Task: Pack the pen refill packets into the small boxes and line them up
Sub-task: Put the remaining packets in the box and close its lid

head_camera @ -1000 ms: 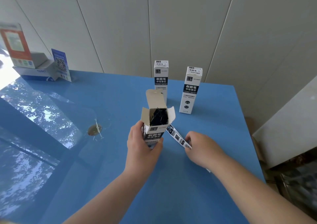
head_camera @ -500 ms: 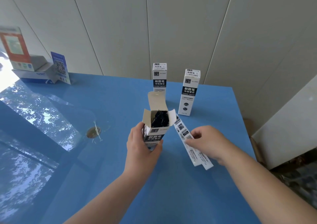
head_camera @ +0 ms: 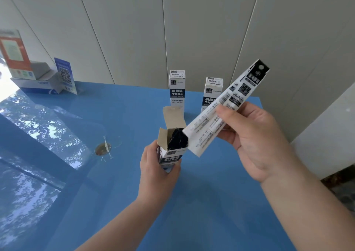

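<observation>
A long white refill packet (head_camera: 221, 112) with black print is up in the air, tilted, its low end at the open box (head_camera: 172, 145). Black refills fill that box. Two closed boxes (head_camera: 177, 89) (head_camera: 211, 94) stand upright behind.

Glossy blue table (head_camera: 192, 202) with two upright closed boxes (head_camera: 177, 89) (head_camera: 211, 95), far-left cartons (head_camera: 38, 81), a card (head_camera: 65, 75).

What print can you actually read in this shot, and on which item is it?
"刷题笔 中性替芯": left closed box, front band.
"刷题笔": right closed box, rest covered by the packet.
"刷题笔": open box in the left hand.
"CHNT": blue-and-white carton, blurred.
Packet in the right hand: print too small.
Blue QR card: unreadable.
</observation>
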The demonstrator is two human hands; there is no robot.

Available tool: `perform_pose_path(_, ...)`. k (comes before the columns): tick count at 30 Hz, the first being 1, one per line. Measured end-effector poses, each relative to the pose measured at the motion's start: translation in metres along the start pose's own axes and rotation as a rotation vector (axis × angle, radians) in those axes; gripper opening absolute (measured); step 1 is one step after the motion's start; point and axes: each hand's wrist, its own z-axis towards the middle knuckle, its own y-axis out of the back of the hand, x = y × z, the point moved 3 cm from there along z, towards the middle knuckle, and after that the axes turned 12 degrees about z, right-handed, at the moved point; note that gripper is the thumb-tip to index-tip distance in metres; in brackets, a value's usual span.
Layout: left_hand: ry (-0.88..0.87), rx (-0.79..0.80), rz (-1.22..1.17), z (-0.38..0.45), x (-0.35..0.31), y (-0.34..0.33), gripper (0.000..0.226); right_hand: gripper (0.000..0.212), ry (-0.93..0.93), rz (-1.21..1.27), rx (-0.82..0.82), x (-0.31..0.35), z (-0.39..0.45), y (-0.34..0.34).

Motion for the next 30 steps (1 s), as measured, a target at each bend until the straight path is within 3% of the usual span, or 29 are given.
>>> perform_pose_path(8,-0.039,-0.037,0.102,0.001,-0.005,0.001,0.068,0.009,0.191,-0.239,-0.064,-0.007,-0.001,-0.019)
perform_pose_path(13,-0.056,-0.028,0.103,0.000,-0.006,0.001,0.069,0.012,0.336,-0.461,-0.135,-0.009,-0.002,-0.028)
perform_pose_path(19,-0.064,-0.026,0.114,0.001,-0.010,0.001,0.067,0.005,0.437,-0.385,-0.103,-0.012,-0.008,-0.033)
perform_pose_path(30,-0.063,-0.034,0.079,0.002,-0.008,0.000,0.067,0.010,0.368,-0.522,-0.103,-0.023,-0.024,-0.032)
